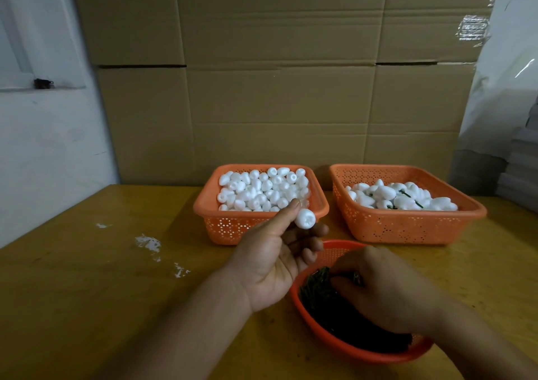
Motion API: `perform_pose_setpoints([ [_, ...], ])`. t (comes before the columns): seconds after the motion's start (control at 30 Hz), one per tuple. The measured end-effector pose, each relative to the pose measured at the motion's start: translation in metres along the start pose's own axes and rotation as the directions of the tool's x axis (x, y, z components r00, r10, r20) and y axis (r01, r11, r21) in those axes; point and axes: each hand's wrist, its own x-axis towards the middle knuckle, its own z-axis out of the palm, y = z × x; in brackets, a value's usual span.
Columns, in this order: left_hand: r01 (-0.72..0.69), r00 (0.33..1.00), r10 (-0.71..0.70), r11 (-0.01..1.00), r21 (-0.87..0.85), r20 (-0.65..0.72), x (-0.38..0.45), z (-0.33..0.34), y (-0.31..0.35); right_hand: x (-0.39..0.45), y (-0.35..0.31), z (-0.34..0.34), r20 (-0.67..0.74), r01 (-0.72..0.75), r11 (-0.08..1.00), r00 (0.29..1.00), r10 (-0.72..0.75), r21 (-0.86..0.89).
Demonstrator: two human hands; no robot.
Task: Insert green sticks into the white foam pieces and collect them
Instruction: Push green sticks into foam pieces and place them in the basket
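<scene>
Left basket (233, 228) – plain foam pieces (262, 188); round bowl (343, 341) – green sticks (320, 292).

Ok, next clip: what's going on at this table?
A person is assembling foam pieces. The left hand pinches one white egg-shaped foam piece above the yellow table, while the right hand reaches into the round orange bowl of dark green sticks. Behind, the left square orange basket holds plain foam pieces; the right square orange basket holds pieces with sticks already inserted.
</scene>
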Motion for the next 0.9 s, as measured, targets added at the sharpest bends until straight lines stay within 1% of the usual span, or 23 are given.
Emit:
perform_pose_setpoints([
  [0.17,0.007,1.0,-0.007,1.0,-0.004,-0.022,0.0001,0.0007,-0.0005,-0.0005,0.0005,-0.0048,-0.09,0.006,0.989,0.996,0.007,0.15],
  [0.27,0.008,0.999,-0.008,1.0,0.001,-0.042,0.0005,0.0011,-0.0014,-0.001,-0.0008,-0.0061,-0.244,0.046,0.934,0.969,0.044,0.354],
  [0.33,0.008,0.998,-0.007,1.0,0.006,-0.055,0.0006,0.0014,-0.0017,-0.0014,-0.0012,-0.0069,-0.343,0.108,0.903,0.938,0.046,0.415],
  [0.43,0.011,0.998,-0.009,1.0,0.027,-0.063,0.0001,0.0017,-0.0023,-0.0024,-0.0026,-0.0051,-0.421,0.227,0.876,0.906,-0.03,0.426],
  [0.53,0.004,0.997,0.001,0.998,0.067,-0.074,-0.0009,0.0021,-0.0033,-0.0027,-0.0041,-0.0011,-0.422,0.307,0.853,0.899,-0.116,0.421],
  [0.7,0.005,0.995,0.012,0.986,0.169,-0.098,-0.0012,0.0036,-0.0061,-0.0012,-0.0061,0.0025,-0.412,0.337,0.882,0.892,-0.187,0.329],
  [0.9,-0.006,0.995,0.026,0.978,0.21,-0.093,-0.0018,0.0055,-0.0078,-0.0035,-0.0094,-0.0001,-0.424,0.351,0.895,0.88,-0.216,0.274],
])
